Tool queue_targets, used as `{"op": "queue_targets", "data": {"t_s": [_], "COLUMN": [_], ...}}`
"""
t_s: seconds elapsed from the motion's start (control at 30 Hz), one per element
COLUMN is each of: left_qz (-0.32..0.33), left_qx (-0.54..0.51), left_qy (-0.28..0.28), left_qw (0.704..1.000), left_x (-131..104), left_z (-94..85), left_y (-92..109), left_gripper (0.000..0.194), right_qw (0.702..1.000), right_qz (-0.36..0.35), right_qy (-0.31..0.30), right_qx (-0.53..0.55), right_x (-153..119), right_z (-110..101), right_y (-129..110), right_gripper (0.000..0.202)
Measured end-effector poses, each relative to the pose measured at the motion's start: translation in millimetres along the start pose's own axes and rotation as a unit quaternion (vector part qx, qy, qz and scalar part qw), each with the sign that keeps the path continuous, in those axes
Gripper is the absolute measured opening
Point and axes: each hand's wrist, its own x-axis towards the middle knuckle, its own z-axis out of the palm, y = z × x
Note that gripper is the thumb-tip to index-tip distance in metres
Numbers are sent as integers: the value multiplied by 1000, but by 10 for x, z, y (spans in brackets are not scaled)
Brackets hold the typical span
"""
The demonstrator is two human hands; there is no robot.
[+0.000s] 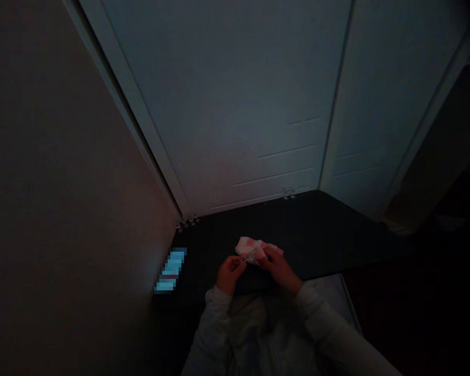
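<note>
A small pink-and-white checked cloth (246,243) is held bunched over the dark tabletop. My right hand (278,265) closes on its right side, with the thumb and fingers pinching the fabric. At the cloth's lower left edge, my left hand (229,272) is closed in a pinch. A thin, pale, shiny sliver (249,257) runs from those fingertips toward the fabric. The dim light leaves its kind unclear, and what lies inside the left fingertips is hidden.
The dark surface (317,224) meets pale panels (235,94) with embossed hearts. A glowing, pixelated screen (171,270) lies at the left by the wall (82,209). Small shiny round pieces (188,222) sit at the back left corner, others (289,193) at the back edge.
</note>
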Motion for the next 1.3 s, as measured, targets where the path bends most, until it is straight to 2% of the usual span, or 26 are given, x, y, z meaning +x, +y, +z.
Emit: {"op": "queue_targets", "data": {"t_s": [0.23,0.37,0.6,1.0,1.3], "left_qz": [-9,-8,4,-12,-4], "left_qx": [-3,8,-6,-9,-1], "left_qy": [12,15,0,12,6], "left_qw": [1000,1000,1000,1000,1000], "left_x": [-25,-35,-29,-25,-16], "left_z": [30,41,32,41,18], "left_y": [88,125,83,75,46], "left_gripper": [27,27,27,28,31], "right_qw": [1000,1000,1000,999,1000], "right_qz": [-8,-14,-8,-37,-7], "right_qy": [5,9,-1,10,11], "right_qx": [-11,-18,-26,-35,-11], "right_x": [-12,-4,4,-7,16], "right_z": [7,7,5,14,8], "right_y": [-17,-23,18,16,59], "right_gripper": [29,25,16,28,13]}}
